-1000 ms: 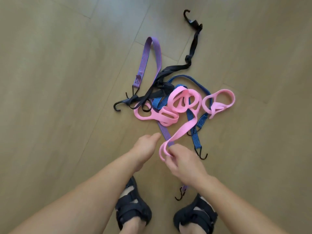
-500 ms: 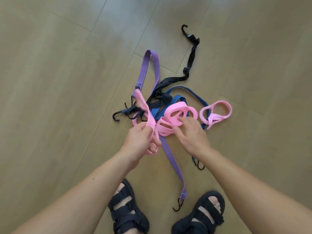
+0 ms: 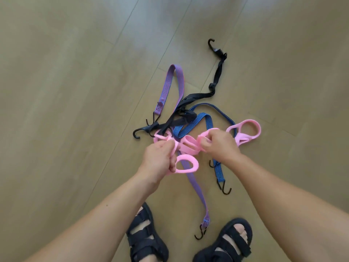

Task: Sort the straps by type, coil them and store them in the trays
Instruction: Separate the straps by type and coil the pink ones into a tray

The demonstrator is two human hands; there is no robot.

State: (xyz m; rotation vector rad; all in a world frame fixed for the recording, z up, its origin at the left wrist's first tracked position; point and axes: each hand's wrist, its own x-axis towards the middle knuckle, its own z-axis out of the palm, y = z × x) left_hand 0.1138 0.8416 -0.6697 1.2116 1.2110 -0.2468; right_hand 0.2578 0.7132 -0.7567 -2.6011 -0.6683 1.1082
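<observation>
A tangle of straps lies on the wooden floor. My left hand (image 3: 160,157) grips a pink strap (image 3: 188,146), with a pink loop hanging below my fist. My right hand (image 3: 219,144) pinches the same pink strap further right, holding it stretched between both hands above the pile. Its far end forms a loop on the floor at the right. Under it lie a purple hooked strap (image 3: 177,82), a blue striped hooked strap (image 3: 207,120) and a black hooked strap (image 3: 217,72).
My two feet in dark sandals (image 3: 145,241) stand at the bottom, close to the purple strap's lower hook (image 3: 201,233). Bare wood-plank floor (image 3: 66,91) surrounds the pile. No tray is in view.
My left hand took hold of the pink strap, and both hands lifted and pulled it sideways over the pile. The view shifted, so the pile sits lower and more to the right.
</observation>
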